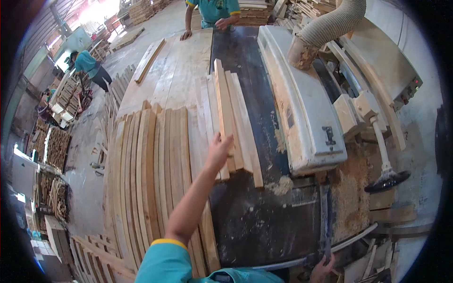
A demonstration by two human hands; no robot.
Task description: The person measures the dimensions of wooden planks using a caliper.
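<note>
My left hand (pixel 219 152) is wrapped round the lower end of a wooden strip (pixel 222 99), which slants up and away over several paler strips (pixel 243 127) on the dark machine table (pixel 245 221). To the left of that hand lies a wide row of long wooden strips (pixel 160 165), side by side. At the lower right, my right hand (pixel 322 269) is beside the table's front edge, near a metal rail (pixel 325 221). Its fingers are partly spread and nothing shows in them.
A white machine housing (pixel 302 104) with a ribbed hose (pixel 332 28) stands on the right, beside a handwheel (pixel 387 181). Across the table stands a co-worker (pixel 214 13), one hand on its far edge. Another person (pixel 88 66) bends at the left. Wood stacks (pixel 57 151) line the floor.
</note>
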